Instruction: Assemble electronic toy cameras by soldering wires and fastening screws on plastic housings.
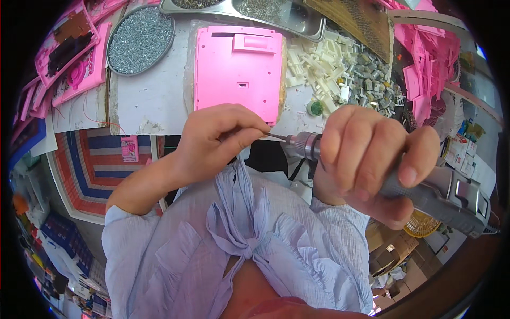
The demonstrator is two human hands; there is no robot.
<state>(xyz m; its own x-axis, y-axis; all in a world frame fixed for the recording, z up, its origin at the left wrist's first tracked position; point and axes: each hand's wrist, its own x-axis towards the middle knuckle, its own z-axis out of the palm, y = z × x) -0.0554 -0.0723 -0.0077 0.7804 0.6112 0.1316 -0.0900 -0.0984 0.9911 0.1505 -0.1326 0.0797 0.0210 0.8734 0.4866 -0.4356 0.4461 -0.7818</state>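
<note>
My right hand (372, 154) is wrapped round a grey electric screwdriver (443, 199), held sideways with its chuck pointing left. From the chuck a thin bit (276, 136) reaches to the fingertips of my left hand (223, 135). The left thumb and forefinger are pinched at the bit's tip; whatever they hold there is hidden or too small to make out. Just beyond both hands, a flat pink plastic casing (223, 72) lies on the white table, with small holes and a raised block near its far edge.
A round tray of silver screws (141, 42) stands far left, near pink casings (79, 80). Behind is a metal tray (228, 9) of small parts. White plastic pieces (319, 64) and small metallic parts (372, 80) are heaped right. A striped-lined bin (90, 181) sits below left.
</note>
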